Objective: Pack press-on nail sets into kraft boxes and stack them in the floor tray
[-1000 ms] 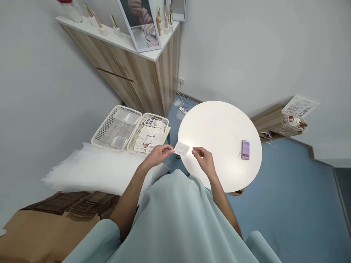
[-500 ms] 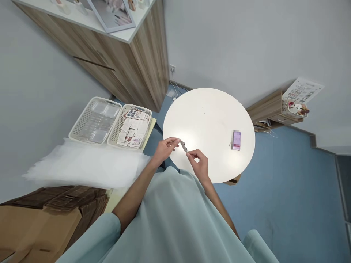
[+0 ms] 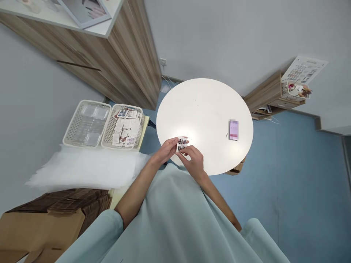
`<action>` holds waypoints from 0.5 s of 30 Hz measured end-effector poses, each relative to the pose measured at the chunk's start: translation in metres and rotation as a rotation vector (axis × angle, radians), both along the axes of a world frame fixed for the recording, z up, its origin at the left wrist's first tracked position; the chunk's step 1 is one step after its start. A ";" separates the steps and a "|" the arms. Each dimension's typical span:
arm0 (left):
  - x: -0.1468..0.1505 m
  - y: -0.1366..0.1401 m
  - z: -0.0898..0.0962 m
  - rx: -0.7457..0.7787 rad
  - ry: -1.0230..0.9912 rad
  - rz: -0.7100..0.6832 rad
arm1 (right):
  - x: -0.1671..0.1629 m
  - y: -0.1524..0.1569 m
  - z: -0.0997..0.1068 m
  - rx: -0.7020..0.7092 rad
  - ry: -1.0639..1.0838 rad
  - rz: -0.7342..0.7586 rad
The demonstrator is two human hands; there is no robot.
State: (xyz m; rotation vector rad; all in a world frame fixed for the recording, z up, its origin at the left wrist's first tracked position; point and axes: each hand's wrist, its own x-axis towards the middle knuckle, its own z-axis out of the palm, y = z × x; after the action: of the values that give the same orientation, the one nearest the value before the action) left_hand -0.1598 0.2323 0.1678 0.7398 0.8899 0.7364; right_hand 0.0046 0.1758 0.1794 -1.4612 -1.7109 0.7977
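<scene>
Between both hands is a small white card of dark, shiny press-on nails (image 3: 181, 141), set in two rows and facing up at me. My left hand (image 3: 168, 149) grips its left side with thumb and fingers. At the lower right edge, my right hand (image 3: 194, 159) pinches the card, its fingers covering part of the bottom row. Card and hands are above the near left part of the round white table (image 3: 208, 109). On the table's right side lies a purple pack or phone (image 3: 233, 130), blurred out.
To the left stand a white basket of clear plastic boxes (image 3: 79, 126) and a basket of similar nail cards (image 3: 108, 135). Nearer lie a stack of translucent sheets (image 3: 82, 168) and flattened cardboard boxes (image 3: 49, 223). A wooden cabinet (image 3: 131, 58) rises behind; a low shelf (image 3: 265, 91) stands right.
The card has turned from edge-on to face-up, showing its nails. My right hand has come closer to the left one. The whole view has shifted slightly.
</scene>
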 end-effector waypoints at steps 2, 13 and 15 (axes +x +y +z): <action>-0.001 0.000 0.004 0.025 0.054 0.013 | 0.003 0.001 0.001 0.049 -0.040 0.017; -0.015 -0.007 0.003 0.110 0.381 0.067 | 0.013 0.013 0.004 0.117 -0.237 0.289; -0.017 -0.010 0.003 0.124 0.392 0.065 | 0.014 0.015 0.006 0.114 -0.237 0.311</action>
State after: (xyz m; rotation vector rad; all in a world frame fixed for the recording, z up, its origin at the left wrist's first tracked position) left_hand -0.1765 0.2226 0.1712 0.9896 1.2357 0.7200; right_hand 0.0185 0.1904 0.1850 -1.2692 -2.1639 0.6928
